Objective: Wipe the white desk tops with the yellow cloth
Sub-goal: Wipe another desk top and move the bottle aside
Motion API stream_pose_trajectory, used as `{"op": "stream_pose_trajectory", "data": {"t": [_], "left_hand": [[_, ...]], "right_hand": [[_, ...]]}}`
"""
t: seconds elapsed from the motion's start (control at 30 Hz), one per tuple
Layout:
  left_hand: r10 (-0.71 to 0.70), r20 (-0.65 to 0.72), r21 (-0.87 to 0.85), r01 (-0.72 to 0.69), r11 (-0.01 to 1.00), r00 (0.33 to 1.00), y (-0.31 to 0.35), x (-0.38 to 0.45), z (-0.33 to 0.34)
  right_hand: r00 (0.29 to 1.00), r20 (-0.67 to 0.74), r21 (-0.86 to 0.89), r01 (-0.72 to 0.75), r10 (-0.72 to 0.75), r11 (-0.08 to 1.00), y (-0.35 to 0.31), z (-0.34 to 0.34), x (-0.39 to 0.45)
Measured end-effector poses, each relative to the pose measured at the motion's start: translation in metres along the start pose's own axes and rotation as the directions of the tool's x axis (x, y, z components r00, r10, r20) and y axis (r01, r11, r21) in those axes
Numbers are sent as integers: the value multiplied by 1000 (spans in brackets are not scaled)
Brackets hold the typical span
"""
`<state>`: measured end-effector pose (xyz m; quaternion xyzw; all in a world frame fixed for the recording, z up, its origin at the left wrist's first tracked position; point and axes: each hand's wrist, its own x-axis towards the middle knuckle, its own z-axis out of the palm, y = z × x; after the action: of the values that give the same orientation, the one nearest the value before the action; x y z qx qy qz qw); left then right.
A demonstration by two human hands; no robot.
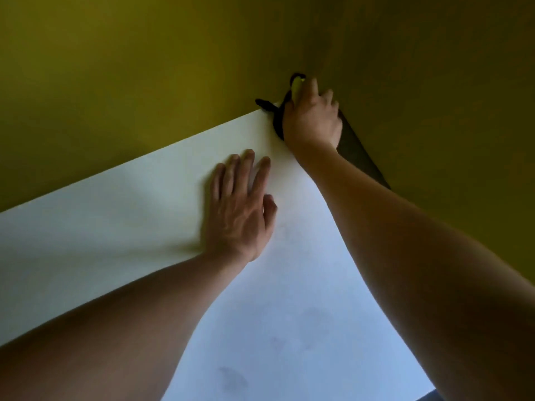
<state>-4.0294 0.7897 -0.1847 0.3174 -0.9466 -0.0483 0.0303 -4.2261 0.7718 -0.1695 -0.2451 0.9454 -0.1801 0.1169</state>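
A white desk top (121,227) fills the lower left and middle of the head view. My left hand (240,206) lies flat on it, fingers spread, holding nothing. My right hand (314,117) reaches to the desk's far corner and is closed on a yellow cloth (296,86), of which only a small bit shows above the fingers. A black cable or strap (265,105) lies at that corner, partly under my right hand.
Olive-yellow partition walls (144,82) rise directly behind the desk and to the right, meeting at the far corner. A dark gap (359,157) runs between the desk's right edge and the wall. Faint smudges mark the near part of the desk.
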Motion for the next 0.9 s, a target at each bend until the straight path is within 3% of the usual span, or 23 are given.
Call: {"op": "stream_pose_trajectory", "data": {"t": [0.17, 0.47, 0.6, 0.77, 0.9], "left_hand": [[-4, -21, -13, 4, 1000, 1000, -1, -2, -1], [-8, -43, -52, 6, 999, 999, 1, -3, -1], [3, -67, -71, -7, 997, 998, 0, -3, 1], [27, -85, -79, -34, 996, 996, -4, -4, 4], [28, -63, -87, -33, 996, 998, -3, -3, 3]], "right_hand": [[999, -3, 4, 53, -53, 999, 17, 0, -13], [982, -176, -69, -75, 62, 995, 131, -32, -173], [975, -178, -95, -154, 135, 983, 105, -23, -148], [987, -125, -33, -102, 97, 994, 60, -11, -88], [987, -132, -3, -90, 89, 996, 84, -15, -109]]}}
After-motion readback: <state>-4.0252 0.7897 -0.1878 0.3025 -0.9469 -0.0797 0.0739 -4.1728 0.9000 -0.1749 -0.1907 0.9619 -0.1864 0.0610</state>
